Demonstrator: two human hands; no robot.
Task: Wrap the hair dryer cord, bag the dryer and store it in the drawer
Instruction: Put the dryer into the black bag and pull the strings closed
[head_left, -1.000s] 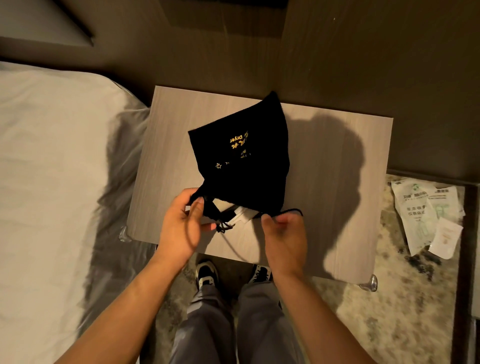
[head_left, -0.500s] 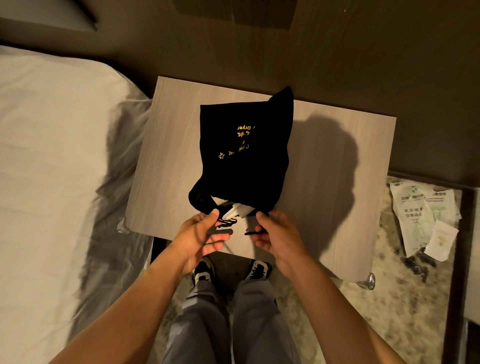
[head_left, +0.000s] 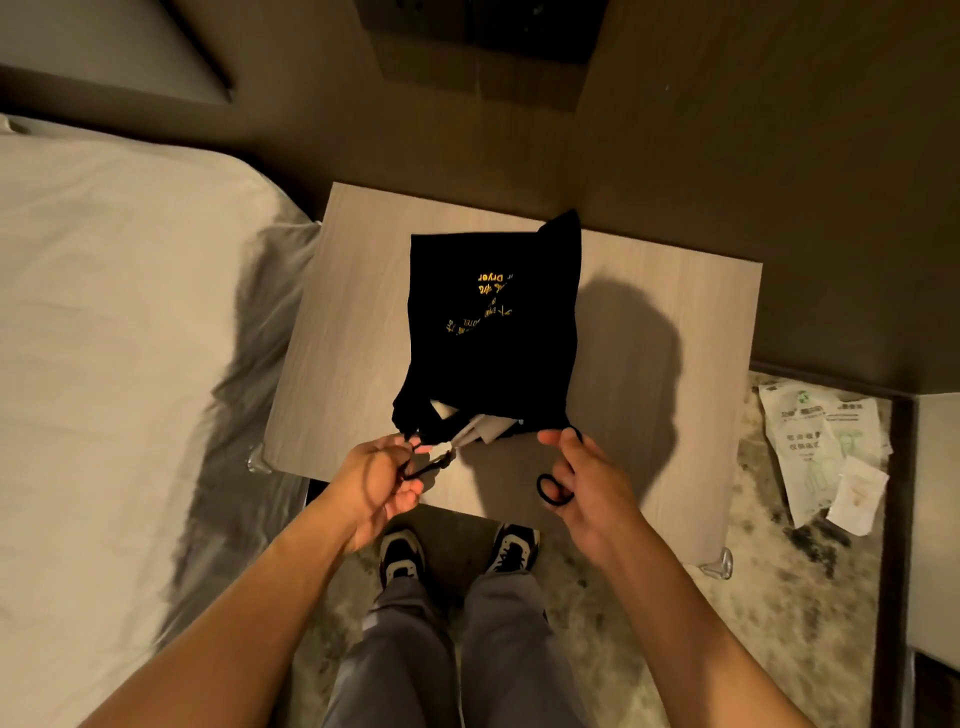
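Pinching drawstring (head_left: 553, 486) ends in both hands' fingers (head_left: 410, 457); dryer bagged, bag (head_left: 493, 332) at surface (head_left: 675, 467) near edge, mouth unclosed, drawer storing pending.

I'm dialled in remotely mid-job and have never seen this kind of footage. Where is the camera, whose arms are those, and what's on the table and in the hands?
There is no machine here: a person wears one wide-angle camera on the head, looking down past their own bare arms, grey trousers and shoes. It is the only view.

On the pale wood-grain bedside table lies a black cloth drawstring bag with gold lettering. Its mouth faces the person and is open, with something white showing inside, presumably the dryer.

The left hand pinches a black drawstring cord at the mouth's left corner. The right hand holds the other black cord loop at the right corner.

A white bed stands to the left; white paper packets lie on the patterned carpet at right.
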